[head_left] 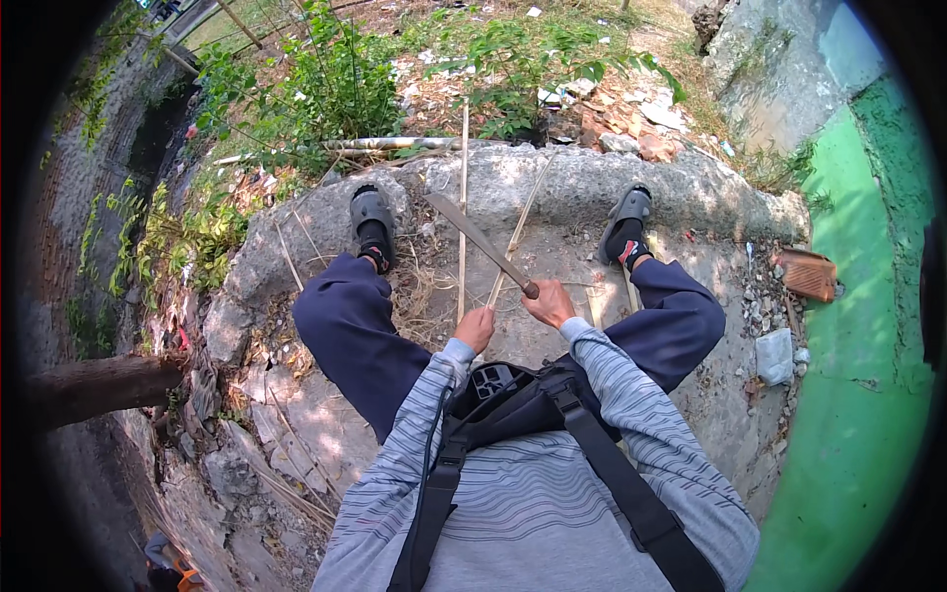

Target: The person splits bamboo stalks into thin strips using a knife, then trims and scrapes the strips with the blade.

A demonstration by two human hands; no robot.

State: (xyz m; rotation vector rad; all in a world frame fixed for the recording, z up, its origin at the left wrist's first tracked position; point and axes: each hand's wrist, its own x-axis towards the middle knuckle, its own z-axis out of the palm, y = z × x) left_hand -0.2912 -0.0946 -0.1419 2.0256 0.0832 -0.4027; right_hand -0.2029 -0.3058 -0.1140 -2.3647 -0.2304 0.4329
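My right hand (549,304) is wrapped round the wooden handle of a machete (473,234). Its long, worn blade points forward and to the left, crossing over two pale strips that look like split bamboo. In my closed left hand (475,330) is the near end of the slanting bamboo strip (527,212), which runs forward and to the right. The straighter bamboo strip (464,187) passes just left of it and reaches over the concrete ledge; whether my left hand touches it too, I cannot tell.
My feet in grey clogs (372,219) rest against a rough concrete ledge (493,183). Leafy plants (345,89) and litter lie beyond it. A green wall (858,326) stands at the right, near a brown plastic container (807,274) and a white bag (774,356). A log (109,387) juts in from the left.
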